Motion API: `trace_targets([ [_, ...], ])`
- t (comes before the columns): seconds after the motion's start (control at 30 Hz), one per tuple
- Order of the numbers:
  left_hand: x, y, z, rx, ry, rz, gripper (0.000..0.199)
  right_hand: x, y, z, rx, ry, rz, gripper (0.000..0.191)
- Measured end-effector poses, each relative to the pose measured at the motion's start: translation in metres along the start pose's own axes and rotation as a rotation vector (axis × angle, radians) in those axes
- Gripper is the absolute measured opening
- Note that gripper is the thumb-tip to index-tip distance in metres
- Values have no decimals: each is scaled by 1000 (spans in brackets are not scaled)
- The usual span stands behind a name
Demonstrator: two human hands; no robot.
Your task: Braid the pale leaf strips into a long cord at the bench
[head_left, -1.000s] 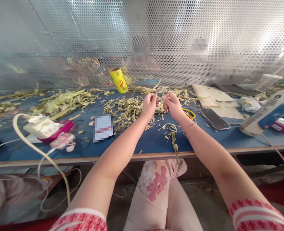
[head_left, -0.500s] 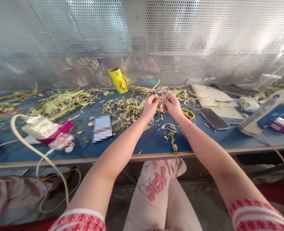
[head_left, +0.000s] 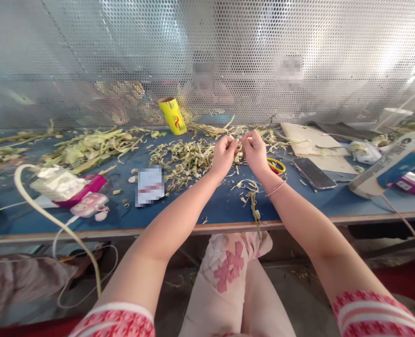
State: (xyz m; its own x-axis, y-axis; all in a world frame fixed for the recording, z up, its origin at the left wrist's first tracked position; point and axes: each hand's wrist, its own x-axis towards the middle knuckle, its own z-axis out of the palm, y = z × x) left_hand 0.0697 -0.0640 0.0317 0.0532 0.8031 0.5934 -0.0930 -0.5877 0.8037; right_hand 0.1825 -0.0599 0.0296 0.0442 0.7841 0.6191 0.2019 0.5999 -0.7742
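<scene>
My left hand [head_left: 224,154] and my right hand [head_left: 255,152] are side by side over the middle of the blue table [head_left: 186,217]. The fingers of each are pinched, and the fingertips nearly meet. Whatever lies between them is too small to make out. Beneath and to the left spreads a heap of dry, pale-green plant scraps [head_left: 184,159]. A yellow loop like a scissors handle [head_left: 277,165] shows beside my right wrist. Nearer the front edge lies a small bunch of stringy peelings [head_left: 253,199], one strand hanging over.
A yellow cardboard tube [head_left: 173,117] stands tilted by the perforated metal screen [head_left: 242,42]. At right are a phone [head_left: 314,173], cardboard pieces [head_left: 311,140] and a white-and-blue carton [head_left: 390,164]. Leafy stalks [head_left: 91,150], a plugged charger [head_left: 62,185] and its cable [head_left: 70,238] occupy the left.
My two hands have shifted slightly right, and their fingertips are a little further apart. Both remain pinched. The things on the table have stayed in place.
</scene>
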Motion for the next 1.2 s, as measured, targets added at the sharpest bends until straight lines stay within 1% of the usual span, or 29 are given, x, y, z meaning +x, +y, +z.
trace_targets([
  [0.1,1,-5,3,-63,60,-24,30,1,-1,2,32,34,11,15],
  [0.2,4,-12,3,-107,117,-58,30,1,-2,3,66,-26,20,17],
  [0.3,6,-17,3,-89,178,-52,31,1,-5,5,80,-30,28,20],
  [0.4,7,-19,2,-58,213,-35,33,0,-9,7,65,-44,10,20],
  [0.63,6,-16,3,-22,214,-40,34,-2,-13,6,85,-127,-33,19],
  [0.93,8,-18,2,-62,226,-91,29,-2,-7,6,-58,-94,-102,20],
  [1.03,7,-16,1,-178,166,-179,28,-2,-2,3,-38,-78,-63,19],
  [1.13,6,-12,-1,-406,86,-340,21,1,4,1,22,-81,17,20],
  [1.2,7,-11,-2,-521,35,-444,15,3,7,1,94,-88,72,23],
])
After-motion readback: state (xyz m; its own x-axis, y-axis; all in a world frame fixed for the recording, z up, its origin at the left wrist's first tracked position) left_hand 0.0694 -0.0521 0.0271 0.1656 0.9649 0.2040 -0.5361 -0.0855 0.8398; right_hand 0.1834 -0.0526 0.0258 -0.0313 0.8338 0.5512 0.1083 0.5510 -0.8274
